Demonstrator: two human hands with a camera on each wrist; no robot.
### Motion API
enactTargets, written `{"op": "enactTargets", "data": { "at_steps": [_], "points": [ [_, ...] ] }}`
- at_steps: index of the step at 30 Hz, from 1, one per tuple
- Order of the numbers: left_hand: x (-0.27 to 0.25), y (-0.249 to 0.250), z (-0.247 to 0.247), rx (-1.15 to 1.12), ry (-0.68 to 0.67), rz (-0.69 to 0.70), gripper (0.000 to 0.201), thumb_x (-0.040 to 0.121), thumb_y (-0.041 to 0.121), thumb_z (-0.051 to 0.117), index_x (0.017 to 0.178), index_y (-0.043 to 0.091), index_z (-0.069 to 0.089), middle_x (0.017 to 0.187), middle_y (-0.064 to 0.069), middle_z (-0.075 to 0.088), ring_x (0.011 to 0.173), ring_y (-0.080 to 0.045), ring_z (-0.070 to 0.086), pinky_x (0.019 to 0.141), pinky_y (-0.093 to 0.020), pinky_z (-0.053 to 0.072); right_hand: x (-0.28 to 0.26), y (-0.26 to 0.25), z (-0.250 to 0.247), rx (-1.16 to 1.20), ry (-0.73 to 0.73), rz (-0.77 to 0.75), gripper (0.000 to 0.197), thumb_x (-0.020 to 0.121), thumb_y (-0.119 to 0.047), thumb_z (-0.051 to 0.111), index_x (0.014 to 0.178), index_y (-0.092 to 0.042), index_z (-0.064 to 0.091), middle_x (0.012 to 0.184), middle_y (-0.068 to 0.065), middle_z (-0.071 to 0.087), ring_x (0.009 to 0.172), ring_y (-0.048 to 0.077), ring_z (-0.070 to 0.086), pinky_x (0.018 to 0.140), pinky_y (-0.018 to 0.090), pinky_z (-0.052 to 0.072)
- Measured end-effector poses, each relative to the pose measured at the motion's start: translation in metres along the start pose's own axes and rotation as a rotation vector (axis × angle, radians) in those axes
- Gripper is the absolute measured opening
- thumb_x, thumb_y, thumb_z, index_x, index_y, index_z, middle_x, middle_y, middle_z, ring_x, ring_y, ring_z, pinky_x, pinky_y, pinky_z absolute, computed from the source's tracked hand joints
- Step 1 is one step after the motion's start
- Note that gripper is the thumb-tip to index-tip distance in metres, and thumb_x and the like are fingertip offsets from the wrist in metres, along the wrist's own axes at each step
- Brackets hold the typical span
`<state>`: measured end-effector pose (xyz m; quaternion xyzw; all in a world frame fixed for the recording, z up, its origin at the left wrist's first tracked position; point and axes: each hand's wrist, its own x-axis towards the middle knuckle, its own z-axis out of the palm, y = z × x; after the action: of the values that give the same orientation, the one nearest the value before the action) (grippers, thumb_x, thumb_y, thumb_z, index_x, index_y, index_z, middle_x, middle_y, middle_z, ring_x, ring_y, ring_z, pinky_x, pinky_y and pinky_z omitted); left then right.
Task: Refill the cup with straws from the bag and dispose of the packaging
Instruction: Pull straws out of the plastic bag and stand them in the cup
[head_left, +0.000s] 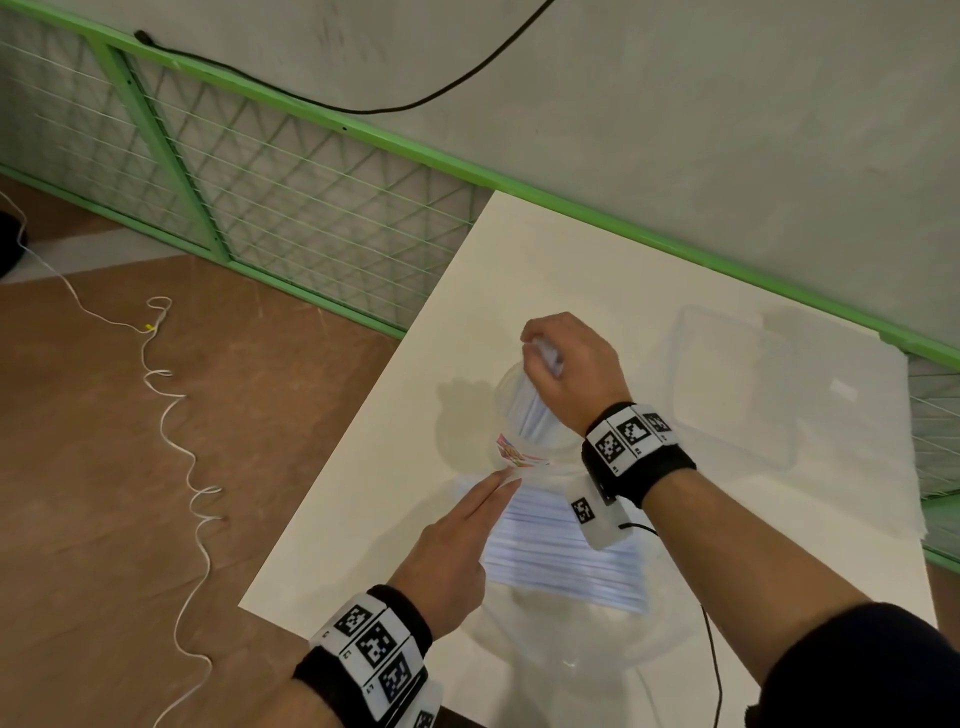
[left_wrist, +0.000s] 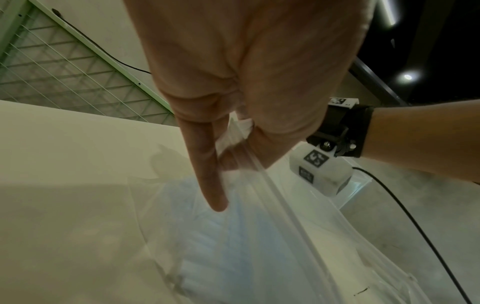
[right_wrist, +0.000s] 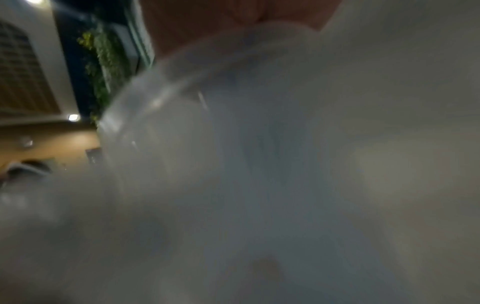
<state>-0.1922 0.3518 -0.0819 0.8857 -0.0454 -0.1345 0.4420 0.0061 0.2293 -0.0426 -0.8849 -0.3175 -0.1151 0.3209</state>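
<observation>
On the white table (head_left: 363, 519) stands a clear plastic cup (head_left: 511, 453) with a colourful label. My right hand (head_left: 543, 353) hovers over the cup's rim and grips a bundle of white straws (head_left: 535, 410), whose lower ends are inside the cup. Just in front of the cup lies a clear bag (head_left: 571, 566) with many white straws in it. My left hand (head_left: 506, 480) pinches the bag's open edge near the cup. In the left wrist view, the left hand (left_wrist: 233, 156) holds the bag's (left_wrist: 207, 236) zip strip between thumb and fingers. The right wrist view is blurred, showing the cup's rim (right_wrist: 145, 98).
A clear shallow plastic container (head_left: 737, 384) lies on the table at the back right. A green mesh fence (head_left: 291, 208) runs behind the table. A white cord (head_left: 176, 441) trails over the brown floor to the left. A black cable (head_left: 711, 649) hangs from the right wrist.
</observation>
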Motion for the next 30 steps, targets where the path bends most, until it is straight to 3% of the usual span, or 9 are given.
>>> {"op": "enactTargets", "data": {
  "at_steps": [3,7,12,15,18,22,24,27,30],
  "points": [
    [0.001,0.000,0.001,0.012,-0.002,-0.007,0.101,0.078,-0.015,0.039,0.142,0.050,-0.003,0.150,0.039,-0.007,0.137,-0.011,0.038,0.109,-0.028,0.038,0.008,0.000,-0.010,0.007,-0.044,0.060,0.017,0.084,-0.009,0.050,0.093,-0.013,0.065,0.087,0.000,0.062,0.082,0.019,0.054,0.076,0.030,0.043],
    [0.002,0.001,0.002,0.002,-0.015,-0.011,0.101,0.079,-0.015,0.039,0.143,0.051,-0.002,0.151,0.038,-0.005,0.139,-0.008,0.035,0.111,-0.027,0.036,0.007,0.003,-0.011,-0.174,-0.227,-0.002,0.017,0.092,-0.017,0.053,0.098,-0.021,0.069,0.095,-0.003,0.065,0.090,0.025,0.053,0.075,0.039,0.048],
    [0.001,0.003,0.001,-0.006,-0.016,-0.030,0.100,0.079,-0.015,0.039,0.146,0.050,0.001,0.144,0.046,-0.008,0.139,-0.005,0.031,0.111,-0.025,0.036,0.005,0.012,-0.012,-0.160,-0.240,0.017,0.020,0.091,-0.038,0.066,0.098,-0.020,0.070,0.099,-0.002,0.065,0.092,0.023,0.057,0.077,0.034,0.047],
    [0.001,0.005,0.000,-0.004,-0.023,-0.034,0.100,0.080,-0.015,0.038,0.146,0.049,0.000,0.144,0.045,-0.010,0.140,0.000,0.026,0.112,-0.025,0.034,0.007,0.013,-0.012,-0.102,-0.171,0.057,0.024,0.090,-0.037,0.068,0.087,-0.013,0.069,0.087,0.003,0.064,0.082,0.022,0.057,0.072,0.029,0.041],
    [0.002,0.006,-0.002,-0.005,-0.017,-0.042,0.099,0.080,-0.015,0.038,0.149,0.046,0.002,0.147,0.041,-0.008,0.140,0.000,0.026,0.112,-0.026,0.034,0.012,0.010,-0.018,-0.068,-0.098,0.111,0.023,0.094,-0.032,0.063,0.088,-0.011,0.066,0.085,0.005,0.061,0.080,0.021,0.055,0.069,0.024,0.033],
    [0.003,0.005,-0.001,-0.004,-0.020,-0.047,0.100,0.077,-0.016,0.037,0.151,0.044,0.005,0.147,0.042,-0.007,0.138,0.000,0.030,0.109,-0.028,0.038,0.005,-0.002,-0.018,-0.388,-0.311,0.050,0.032,0.097,-0.046,0.048,0.104,-0.021,0.067,0.111,0.001,0.062,0.107,0.027,0.052,0.085,0.036,0.038],
    [0.004,0.006,0.000,-0.003,-0.013,-0.045,0.098,0.077,-0.015,0.038,0.152,0.041,0.006,0.148,0.039,-0.006,0.140,0.000,0.027,0.110,-0.024,0.037,0.000,-0.015,-0.030,-0.406,-0.208,0.027,0.035,0.095,-0.051,0.044,0.109,-0.027,0.065,0.124,-0.005,0.057,0.119,0.026,0.045,0.092,0.040,0.031],
    [0.004,0.008,0.002,-0.023,-0.016,-0.063,0.097,0.078,-0.015,0.040,0.153,0.038,0.006,0.148,0.037,-0.005,0.140,0.000,0.027,0.103,-0.009,0.028,-0.020,-0.043,-0.048,-0.251,-0.006,-0.129,0.018,0.088,-0.023,0.054,0.100,-0.018,0.067,0.110,-0.001,0.064,0.103,0.026,0.055,0.082,0.040,0.039],
    [0.006,0.007,0.005,-0.044,-0.039,-0.087,0.099,0.078,-0.013,0.042,0.152,0.043,0.005,0.147,0.042,-0.003,0.130,-0.006,0.044,0.093,-0.010,0.037,-0.077,-0.065,-0.042,-0.115,-0.161,-0.196,0.024,0.078,-0.005,0.048,0.091,-0.012,0.067,0.089,0.003,0.066,0.077,0.027,0.062,0.062,0.037,0.050]
  ]
}}
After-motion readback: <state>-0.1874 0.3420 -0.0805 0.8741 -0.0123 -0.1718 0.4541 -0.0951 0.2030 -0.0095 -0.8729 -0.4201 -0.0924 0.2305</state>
